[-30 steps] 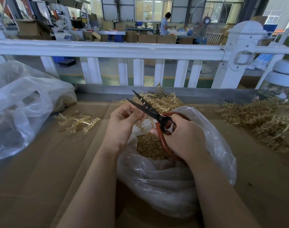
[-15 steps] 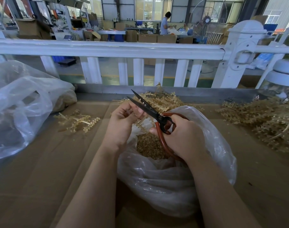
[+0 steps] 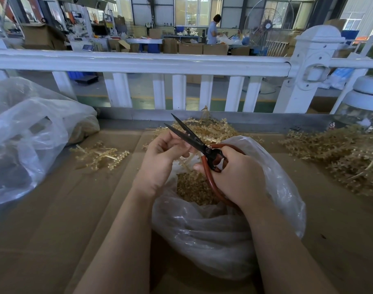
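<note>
Mid-job: clipping gold plastic sprigs into bits over the open bag (image 3: 276, 187). Right hand (image 3: 236, 175) curled through the red loops of the scissors (image 3: 194, 139), gripping them, blades parted and pointing up and away above the bag mouth. Left hand (image 3: 160, 160) closed round a sprig (image 3: 186, 164), pinching it right at the blades, above the bag's left rim, with the sprig tail hanging toward the bag mouth. Done so far, judging by contents: a fair layer of clipped bits (image 3: 192, 189) inside the bag, sitting below the rim. Left to do, probably plenty: heap of uncut sprigs (image 3: 213, 129) just behind the bag, bigger heap (image 3: 340, 153) well to the right of the bag, one loose sprig (image 3: 100, 154) on the bench (image 3: 54, 219) to the left of the bag. Second, larger bag (image 3: 33, 134) farther left of the open bag, contents hard to tell through the plastic. White railing (image 3: 139, 61) behind the bag, past the bench edge. Rough call: somewhere in the middle, held sprig not yet cut through, bag with room to spare.
</note>
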Tool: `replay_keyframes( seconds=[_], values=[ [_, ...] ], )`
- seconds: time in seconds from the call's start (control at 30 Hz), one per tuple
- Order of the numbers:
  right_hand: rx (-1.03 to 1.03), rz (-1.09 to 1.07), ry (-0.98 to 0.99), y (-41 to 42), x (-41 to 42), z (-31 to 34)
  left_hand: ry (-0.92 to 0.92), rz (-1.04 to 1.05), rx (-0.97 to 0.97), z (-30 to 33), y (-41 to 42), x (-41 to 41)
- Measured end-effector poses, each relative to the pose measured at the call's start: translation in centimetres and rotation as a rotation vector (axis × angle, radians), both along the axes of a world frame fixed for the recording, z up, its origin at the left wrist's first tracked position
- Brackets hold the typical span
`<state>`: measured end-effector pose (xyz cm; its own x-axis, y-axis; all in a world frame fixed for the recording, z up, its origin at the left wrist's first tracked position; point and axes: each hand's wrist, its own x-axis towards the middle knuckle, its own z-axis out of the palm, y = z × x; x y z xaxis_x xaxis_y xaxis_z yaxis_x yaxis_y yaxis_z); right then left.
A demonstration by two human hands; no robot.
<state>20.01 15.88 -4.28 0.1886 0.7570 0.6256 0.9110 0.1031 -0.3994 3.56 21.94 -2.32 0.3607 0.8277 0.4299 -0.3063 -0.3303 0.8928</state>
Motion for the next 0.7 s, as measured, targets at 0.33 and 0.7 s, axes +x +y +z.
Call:
replay_keyframes(
  seconds=[0.33,0.7],
  values=[
    [-0.035,0.001,0.009,-0.26,-0.05,0.21,0.024,0.12,0.027,0.13,-0.18,-0.17],
    [-0.044,-0.001,-0.009,-0.34,-0.18,0.56,0.028,0.143,0.042,0.16,-0.03,-0.3]
  ],
)
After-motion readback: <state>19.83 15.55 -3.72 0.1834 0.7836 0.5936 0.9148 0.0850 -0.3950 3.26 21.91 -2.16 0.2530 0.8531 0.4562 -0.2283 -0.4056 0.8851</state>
